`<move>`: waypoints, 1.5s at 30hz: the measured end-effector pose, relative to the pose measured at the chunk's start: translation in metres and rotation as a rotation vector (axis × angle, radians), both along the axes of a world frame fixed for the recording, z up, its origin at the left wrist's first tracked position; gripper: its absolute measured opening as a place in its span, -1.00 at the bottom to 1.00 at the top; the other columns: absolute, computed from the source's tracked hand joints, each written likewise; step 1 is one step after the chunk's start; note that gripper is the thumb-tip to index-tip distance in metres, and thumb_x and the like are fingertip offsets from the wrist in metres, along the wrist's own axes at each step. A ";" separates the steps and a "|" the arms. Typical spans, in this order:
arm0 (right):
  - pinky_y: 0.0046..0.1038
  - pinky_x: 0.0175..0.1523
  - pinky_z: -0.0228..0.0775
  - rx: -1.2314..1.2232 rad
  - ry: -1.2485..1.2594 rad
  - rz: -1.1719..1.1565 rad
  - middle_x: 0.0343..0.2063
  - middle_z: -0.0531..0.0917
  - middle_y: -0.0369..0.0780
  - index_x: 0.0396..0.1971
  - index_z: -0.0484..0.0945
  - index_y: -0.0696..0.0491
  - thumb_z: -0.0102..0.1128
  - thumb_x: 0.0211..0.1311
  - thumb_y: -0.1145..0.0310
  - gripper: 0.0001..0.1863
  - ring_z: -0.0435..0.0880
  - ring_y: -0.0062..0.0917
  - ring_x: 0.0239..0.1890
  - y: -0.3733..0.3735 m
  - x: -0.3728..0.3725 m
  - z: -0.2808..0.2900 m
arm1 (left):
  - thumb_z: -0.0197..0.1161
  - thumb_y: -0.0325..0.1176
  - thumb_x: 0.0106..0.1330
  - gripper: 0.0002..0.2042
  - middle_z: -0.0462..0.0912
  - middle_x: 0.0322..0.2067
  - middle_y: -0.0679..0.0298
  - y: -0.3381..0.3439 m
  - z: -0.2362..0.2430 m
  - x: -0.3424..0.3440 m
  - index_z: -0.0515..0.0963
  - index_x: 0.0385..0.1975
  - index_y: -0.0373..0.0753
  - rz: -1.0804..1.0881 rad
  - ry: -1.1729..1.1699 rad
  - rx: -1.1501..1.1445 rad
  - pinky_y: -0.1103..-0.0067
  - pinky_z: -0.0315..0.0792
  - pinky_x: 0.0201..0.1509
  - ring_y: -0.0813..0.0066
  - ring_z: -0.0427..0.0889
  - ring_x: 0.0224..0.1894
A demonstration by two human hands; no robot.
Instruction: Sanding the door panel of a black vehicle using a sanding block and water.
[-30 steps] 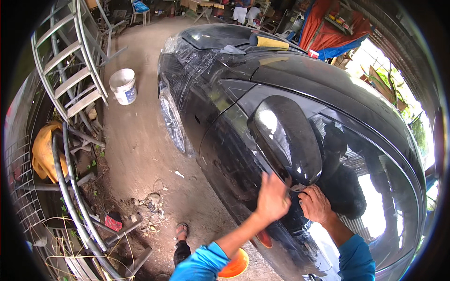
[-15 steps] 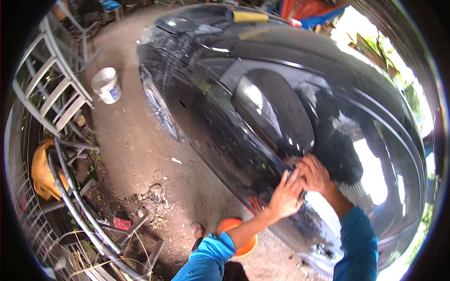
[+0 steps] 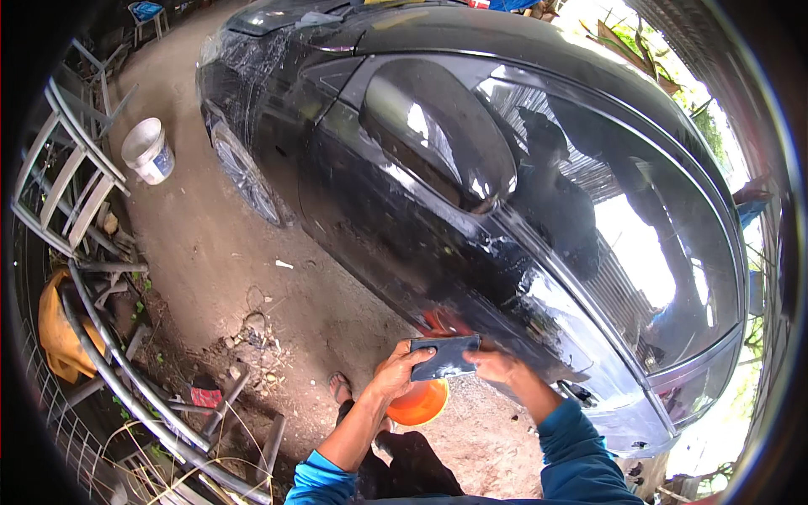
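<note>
Both hands are closed on a dark, flat rectangular pad (image 3: 444,362) with a wet-looking face, held level above an orange bucket (image 3: 421,407). My left hand (image 3: 394,369) grips its left end with the thumb on top, and my right hand (image 3: 497,365) grips its right end. Just beyond them is the side of a black car (image 3: 396,236), its door smudged and streaked with pale wet-looking patches. The side mirror (image 3: 438,135) sits higher up, beside the reflective window (image 3: 631,219). The door handle (image 3: 574,394) lies to the right of my right hand.
At left are metal ladder-like frames (image 3: 71,181), a yellow cover (image 3: 63,337), bent tubing and a white bucket (image 3: 148,151). A chair (image 3: 147,21) stands at the far end of the dirt path (image 3: 202,252). My sandaled foot (image 3: 340,387) is beside the orange bucket.
My hands have moved down from below the side mirror to above the orange bucket, where the dark pad now shows between them. The view has shifted, so the car appears higher and farther left.
</note>
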State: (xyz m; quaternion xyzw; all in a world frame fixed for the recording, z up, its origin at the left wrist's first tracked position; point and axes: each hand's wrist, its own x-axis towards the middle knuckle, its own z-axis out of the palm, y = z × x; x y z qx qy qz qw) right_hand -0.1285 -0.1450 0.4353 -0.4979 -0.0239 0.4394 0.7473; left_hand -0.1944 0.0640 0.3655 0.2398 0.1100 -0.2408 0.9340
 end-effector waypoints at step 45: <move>-0.14 0.58 -0.24 -1.545 -2.008 0.612 0.45 0.12 0.07 0.38 0.16 0.28 0.36 0.04 0.14 -0.05 -0.01 -0.12 0.54 0.023 0.097 0.065 | 0.27 0.00 0.14 -0.21 0.19 0.42 -0.06 -0.039 -0.281 -0.381 0.23 0.42 -0.05 -0.393 0.237 1.825 0.04 -0.06 0.53 -0.19 0.09 0.47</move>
